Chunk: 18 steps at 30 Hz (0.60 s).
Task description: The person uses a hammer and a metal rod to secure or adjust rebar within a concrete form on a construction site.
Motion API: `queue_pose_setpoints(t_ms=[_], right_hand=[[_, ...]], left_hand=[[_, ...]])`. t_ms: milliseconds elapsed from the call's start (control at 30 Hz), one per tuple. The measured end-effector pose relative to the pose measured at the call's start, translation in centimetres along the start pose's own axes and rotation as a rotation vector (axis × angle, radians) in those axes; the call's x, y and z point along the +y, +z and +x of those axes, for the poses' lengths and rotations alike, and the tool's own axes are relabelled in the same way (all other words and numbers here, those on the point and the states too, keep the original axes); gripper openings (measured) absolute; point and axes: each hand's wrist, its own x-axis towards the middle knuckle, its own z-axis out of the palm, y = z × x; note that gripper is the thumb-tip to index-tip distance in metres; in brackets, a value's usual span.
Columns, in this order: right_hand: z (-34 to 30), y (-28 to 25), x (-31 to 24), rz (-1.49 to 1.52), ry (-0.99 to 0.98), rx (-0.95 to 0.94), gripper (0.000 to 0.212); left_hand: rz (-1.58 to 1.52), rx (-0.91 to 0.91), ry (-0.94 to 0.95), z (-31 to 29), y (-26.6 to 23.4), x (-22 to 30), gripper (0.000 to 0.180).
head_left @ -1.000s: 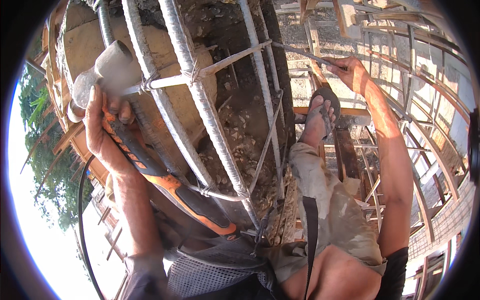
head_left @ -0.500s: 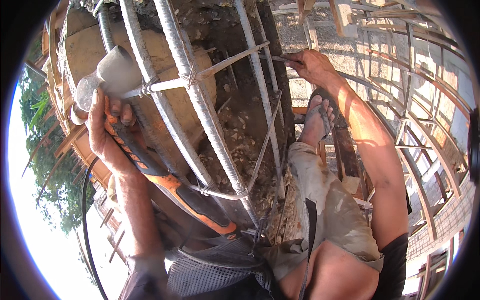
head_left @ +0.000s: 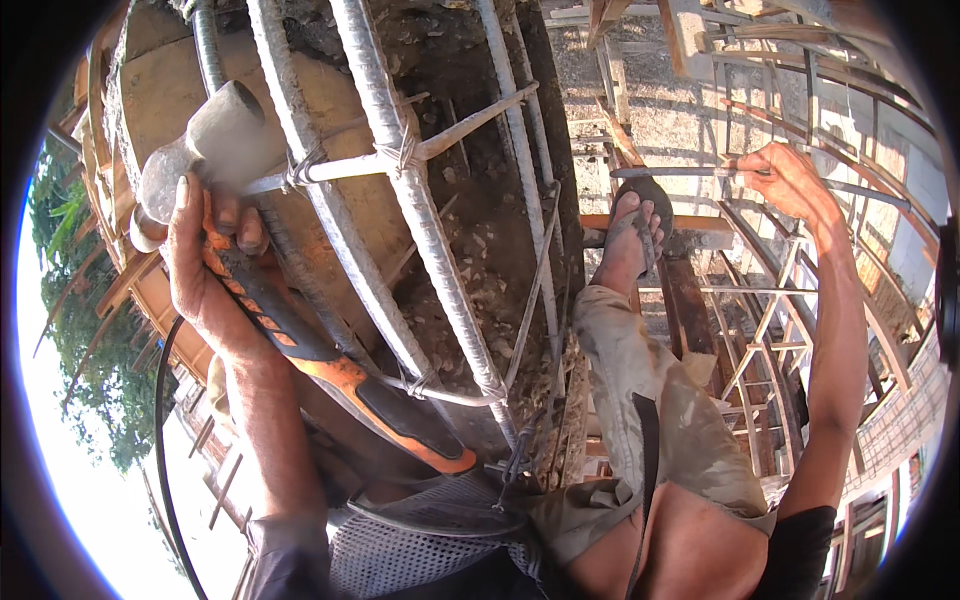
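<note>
On the left, my left hand [head_left: 212, 285] is closed round the upper grip of a hammer [head_left: 335, 372] with an orange and black handle. Its grey, dusty head sits just above my fingers, and the handle slants down toward my lap. My right hand [head_left: 796, 184] is out at the right, fingers closed on a long thin metal bar [head_left: 672, 172]. The bar lies nearly level, one end above my foot [head_left: 632, 232]; its tip points toward the column but stands apart from it. Between my hands rises a cage of ribbed steel bars [head_left: 430, 220] tied with wire.
Rough, chipped concrete [head_left: 475, 270] lies behind the steel bars, with a dark edge on its right. My foot rests near a wooden beam [head_left: 690, 222]. Timber scaffolding fills the right side over a drop. A black cable [head_left: 163, 440] hangs at the left; a mesh bag [head_left: 415, 545] is at my lap.
My right hand has swung right, away from the column, drawing the metal bar out from beside the steel bars. My left hand and the hammer have barely moved.
</note>
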Motion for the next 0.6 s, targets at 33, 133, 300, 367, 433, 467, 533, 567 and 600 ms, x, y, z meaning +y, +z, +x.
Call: queue_pose_setpoints(t_ms=[33,133,300,367,433,467,533,567,600], right_hand=[[-0.4,0.2,0.3,0.058,-0.015,-0.011,0.018],[0.8,4.0,3.8,0.284,-0.033,-0.095,0.022],[3.2,7.7,-2.3,0.144,-0.117,-0.083,0.031],[3.1,8.1,-3.5,0.090,-0.086,-0.039,0.032],[3.3,9.3,-3.5,0.213,-0.055,-0.042,0.033],[2.3,9.5,-4.7,0.177,-0.034,-0.002,0.032],[1.9,11.0,-2.5,0.328,0.000,0.005,0.033],[1.7,11.6,-0.5,0.402,0.022,0.006,0.033],[1.5,11.7,0.7,0.565,0.096,0.092,0.036]], left_hand=[[-0.004,-0.024,-0.002,0.0,-0.1,0.1,0.016],[-0.034,-0.093,0.007,0.5,-0.1,-0.4,0.019],[-0.014,-0.041,0.035,0.5,0.3,-0.5,0.025],[-0.035,-0.082,0.042,0.6,0.1,-0.5,0.025],[-0.070,-0.146,-0.001,0.5,-0.5,-0.2,0.026],[-0.081,-0.172,-0.021,0.4,-0.8,-0.1,0.026],[-0.055,-0.140,-0.011,0.3,-0.4,0.0,0.026],[-0.043,-0.124,-0.012,0.2,-0.2,-0.3,0.027],[-0.032,-0.098,-0.011,0.2,-0.2,-0.2,0.026]])
